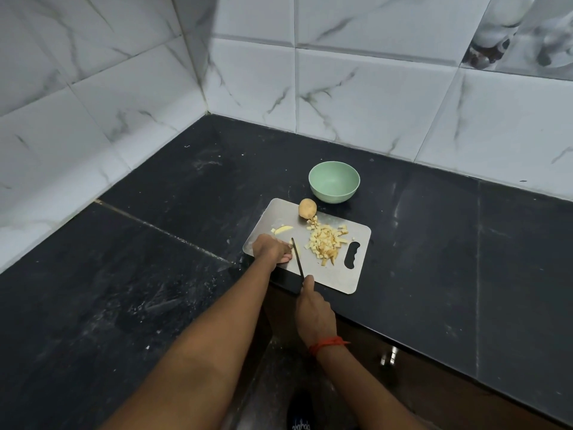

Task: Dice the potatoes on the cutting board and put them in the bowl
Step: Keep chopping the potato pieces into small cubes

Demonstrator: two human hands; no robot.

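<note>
Grasping knife (297,257) with right hand (313,308), pinching potato strip (297,246) with left hand (271,248), on board (325,274) at tabletop's (434,243) front edge.

White marble-veined wall tiles (356,88) meet in a corner upper left; a black stone countertop (155,243) fills the lower frame.
</note>
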